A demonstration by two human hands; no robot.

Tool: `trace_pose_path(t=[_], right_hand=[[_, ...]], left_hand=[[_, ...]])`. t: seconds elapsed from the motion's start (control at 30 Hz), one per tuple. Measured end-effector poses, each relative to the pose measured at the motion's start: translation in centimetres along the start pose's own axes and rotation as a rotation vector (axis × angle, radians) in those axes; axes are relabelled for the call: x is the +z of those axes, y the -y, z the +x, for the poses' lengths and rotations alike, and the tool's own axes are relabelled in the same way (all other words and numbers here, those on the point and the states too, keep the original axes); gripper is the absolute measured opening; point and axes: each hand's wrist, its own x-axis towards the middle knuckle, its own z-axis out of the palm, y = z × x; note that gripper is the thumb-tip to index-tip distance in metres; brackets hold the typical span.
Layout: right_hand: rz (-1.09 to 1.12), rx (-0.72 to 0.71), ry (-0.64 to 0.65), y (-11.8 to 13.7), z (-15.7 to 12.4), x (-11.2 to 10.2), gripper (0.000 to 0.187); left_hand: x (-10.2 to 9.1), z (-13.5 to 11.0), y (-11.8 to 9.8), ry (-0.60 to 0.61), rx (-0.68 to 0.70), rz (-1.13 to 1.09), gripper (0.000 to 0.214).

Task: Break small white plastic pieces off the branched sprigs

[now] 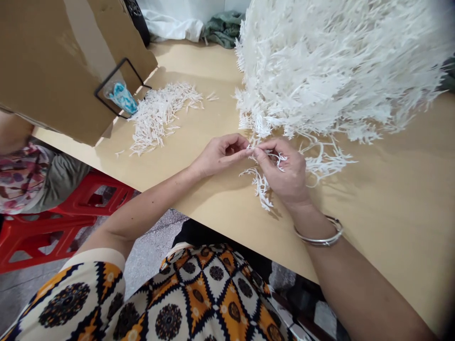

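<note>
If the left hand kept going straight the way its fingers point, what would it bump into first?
Most likely the fingertips of the right hand, which meet those of the left hand around the thin white strands; exact depth there is unclear.

It seems a small handwork workshop: the table [394, 203] bears a great heap of white pieces [337, 71], a smaller pile [159, 113] and a cardboard box [42, 66]; red stools [76, 199] and another person [23, 182] are alongside.
</note>
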Motion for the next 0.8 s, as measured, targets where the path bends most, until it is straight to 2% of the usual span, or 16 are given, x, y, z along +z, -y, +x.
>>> trace_pose_path(t=[0.23, 0.3, 0.4, 0.5, 0.63, 0.8], right_hand=[[-0.025, 0.028, 0.027, 0.1, -0.2, -0.5, 0.011], [-0.029, -0.004, 0.074, 0.4, -0.2, -0.5, 0.013], [-0.017, -0.018, 0.122, 1.1, -0.3, -0.6, 0.011], [0.037, 0.078, 0.069, 1.4, -0.5, -0.6, 0.009], [0.113, 0.206, -0.017, 0.9, -0.5, -0.5, 0.007], [0.100, 0.160, -0.027, 0.6, -0.6, -0.2, 0.001]], left_hand=[[0.4, -0.1, -0.4, -0.020, 0.078, 0.215, 0.026], [0.5, 0.0, -0.3, -0.093, 0.107, 0.346, 0.018], [0.4, 0.3, 0.1, -0.285, 0.069, 0.507, 0.018], [0.0, 0.5, 0.3, -0.383, 0.023, 0.463, 0.019], [-0.2, 0.3, -0.2, -0.323, 0.039, 0.244, 0.032], [0.1, -0.2, -1.1, -0.073, 0.007, 0.062, 0.049]])
